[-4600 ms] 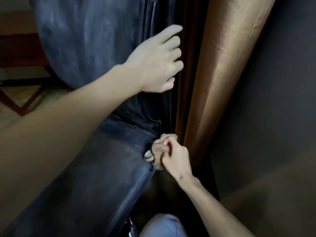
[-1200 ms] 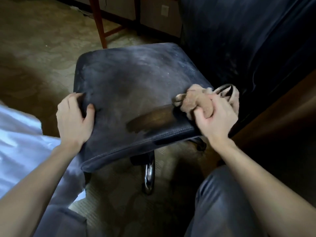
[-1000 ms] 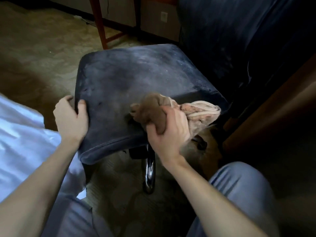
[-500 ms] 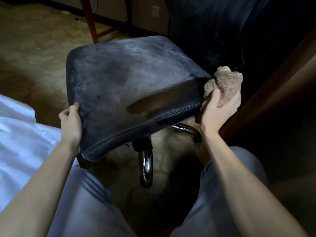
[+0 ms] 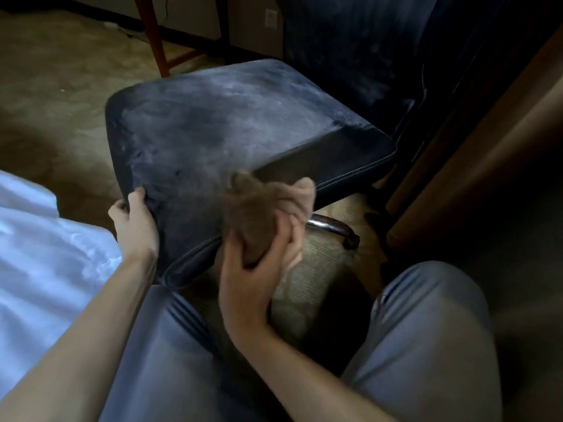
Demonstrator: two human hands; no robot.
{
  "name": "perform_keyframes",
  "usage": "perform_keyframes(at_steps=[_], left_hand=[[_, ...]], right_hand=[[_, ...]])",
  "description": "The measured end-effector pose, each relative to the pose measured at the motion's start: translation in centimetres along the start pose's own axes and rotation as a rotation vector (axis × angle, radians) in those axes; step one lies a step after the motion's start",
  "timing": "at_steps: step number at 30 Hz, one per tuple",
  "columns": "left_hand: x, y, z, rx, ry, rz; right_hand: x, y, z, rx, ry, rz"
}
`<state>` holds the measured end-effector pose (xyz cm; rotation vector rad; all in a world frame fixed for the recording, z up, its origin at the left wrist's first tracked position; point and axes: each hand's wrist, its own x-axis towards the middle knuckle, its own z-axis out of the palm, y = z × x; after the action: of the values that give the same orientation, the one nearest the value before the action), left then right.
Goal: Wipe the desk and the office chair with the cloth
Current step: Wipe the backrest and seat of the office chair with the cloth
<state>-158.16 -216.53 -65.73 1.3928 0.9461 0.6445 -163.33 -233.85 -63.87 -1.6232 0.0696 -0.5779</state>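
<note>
The office chair's dark, dusty seat (image 5: 231, 123) fills the middle of the view, its backrest (image 5: 359, 41) rising at the upper right. My left hand (image 5: 135, 223) grips the seat's near left corner, thumb on top. My right hand (image 5: 259, 269) holds a bunched brown cloth (image 5: 259, 208) against the seat's front edge, blurred by motion. A darker wiped band runs along the front right of the seat.
A chrome chair base leg with a caster (image 5: 335, 228) shows under the seat. A wooden desk side (image 5: 475, 153) stands at the right. White bedding (image 5: 45, 254) lies at the left. My knees in grey trousers (image 5: 426, 330) are below. Red wooden legs (image 5: 152, 32) stand on the far carpet.
My right hand has swept the cloth from the seat's right corner back leftward to the middle of the front edge. My left hand stays on the left corner.
</note>
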Motion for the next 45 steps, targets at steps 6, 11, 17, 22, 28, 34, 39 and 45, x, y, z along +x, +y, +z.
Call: perform_keyframes(at_steps=[6, 11, 17, 22, 28, 34, 39, 45], left_hand=[[0.8, 0.4, -0.8, 0.014, -0.049, -0.014], [-0.8, 0.3, -0.5, 0.012, -0.053, -0.042], [-3.6, 0.3, 0.1, -0.01, -0.036, -0.078], [-4.6, 0.1, 0.4, -0.009, -0.024, -0.071], [-4.6, 0.1, -1.0, 0.022, -0.108, -0.036], [-4.0, -0.4, -1.6, -0.074, -0.183, -0.129], [-4.5, -0.7, -0.9, -0.156, -0.204, -0.224], [-3.5, -0.7, -1.4, 0.006, -0.278, -0.159]], right_hand=[[5.6, 0.0, -2.2, 0.074, 0.014, 0.033], [15.7, 1.4, -4.7, -0.045, 0.17, 0.1], [12.2, 1.1, -2.2, -0.135, 0.113, 0.087], [0.9, -1.1, 1.0, -0.09, 0.103, 0.082], [-5.4, -2.6, 1.4, -0.021, -0.128, -0.051], [2.7, -0.9, -1.4, -0.001, -0.008, -0.173], [0.3, 0.7, 0.2, -0.069, -0.004, -0.076], [-5.8, 1.9, 0.0, -0.165, -0.265, -0.392]])
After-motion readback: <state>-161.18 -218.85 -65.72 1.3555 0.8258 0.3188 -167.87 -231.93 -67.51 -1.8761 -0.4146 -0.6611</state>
